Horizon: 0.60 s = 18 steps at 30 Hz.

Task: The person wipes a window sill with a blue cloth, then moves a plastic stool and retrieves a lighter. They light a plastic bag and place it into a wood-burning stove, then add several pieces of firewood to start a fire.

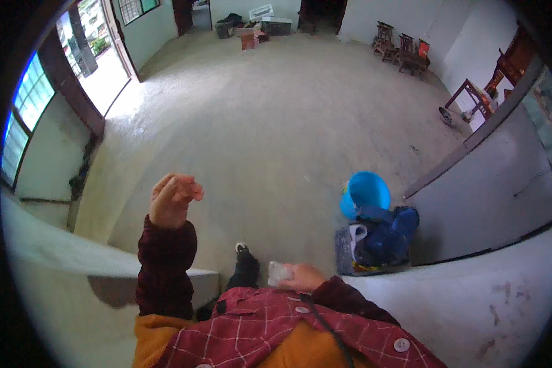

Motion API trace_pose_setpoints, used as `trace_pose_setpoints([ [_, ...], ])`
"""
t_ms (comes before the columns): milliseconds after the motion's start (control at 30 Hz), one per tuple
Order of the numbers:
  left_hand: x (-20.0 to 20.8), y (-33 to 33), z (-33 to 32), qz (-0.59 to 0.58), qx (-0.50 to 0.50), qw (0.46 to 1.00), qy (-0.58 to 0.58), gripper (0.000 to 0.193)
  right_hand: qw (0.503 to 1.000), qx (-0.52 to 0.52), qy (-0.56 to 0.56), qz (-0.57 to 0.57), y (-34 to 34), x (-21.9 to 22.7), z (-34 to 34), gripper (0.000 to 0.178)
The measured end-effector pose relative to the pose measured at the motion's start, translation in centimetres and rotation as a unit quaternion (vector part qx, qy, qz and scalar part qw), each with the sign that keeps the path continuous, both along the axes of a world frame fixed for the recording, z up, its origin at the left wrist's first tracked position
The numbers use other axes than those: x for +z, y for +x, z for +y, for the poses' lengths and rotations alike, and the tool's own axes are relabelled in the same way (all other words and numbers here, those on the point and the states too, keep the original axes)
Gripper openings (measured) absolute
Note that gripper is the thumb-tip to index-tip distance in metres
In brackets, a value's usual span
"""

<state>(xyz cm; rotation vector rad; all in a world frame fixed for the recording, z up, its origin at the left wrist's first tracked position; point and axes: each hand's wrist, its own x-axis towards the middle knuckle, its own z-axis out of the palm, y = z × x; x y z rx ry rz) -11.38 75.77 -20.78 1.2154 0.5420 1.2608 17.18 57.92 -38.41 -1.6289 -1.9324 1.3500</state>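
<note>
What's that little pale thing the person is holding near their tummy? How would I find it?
Start at the big grey wall on the right, then drop to the blue bucket and dark bags at its foot. Left of the bags, the right hand holds a small crumpled whitish thing against the red checked jacket; it is the only pale item there.

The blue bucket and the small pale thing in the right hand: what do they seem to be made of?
The blue bucket looks like moulded plastic: uniform bright colour, smooth rim with a soft sheen. The small pale thing in the right hand looks like crumpled thin plastic or wrapping, whitish and slightly translucent, but it is too small and blurred to be sure.
</note>
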Motion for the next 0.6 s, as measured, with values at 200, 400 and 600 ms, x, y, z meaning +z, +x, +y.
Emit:
trace_pose_setpoints([
  [200,-3.1,-4.1,19.1,-0.123,0.001,0.976,-0.180,0.015,0.994,-0.099,0.047,-0.019,-4.8,1.3,17.0,0.054],
  [400,-3.4,-6.3,25.5,-0.100,0.057,0.955,-0.272,0.010,0.997,-0.076,0.031,0.000,-6.9,0.7,29.9,0.056],
  [600,-8.1,-16.5,33.0,-0.075,0.165,0.921,-0.345,0.008,0.990,0.132,0.044,0.009,-16.3,-0.7,46.4,0.052],
])
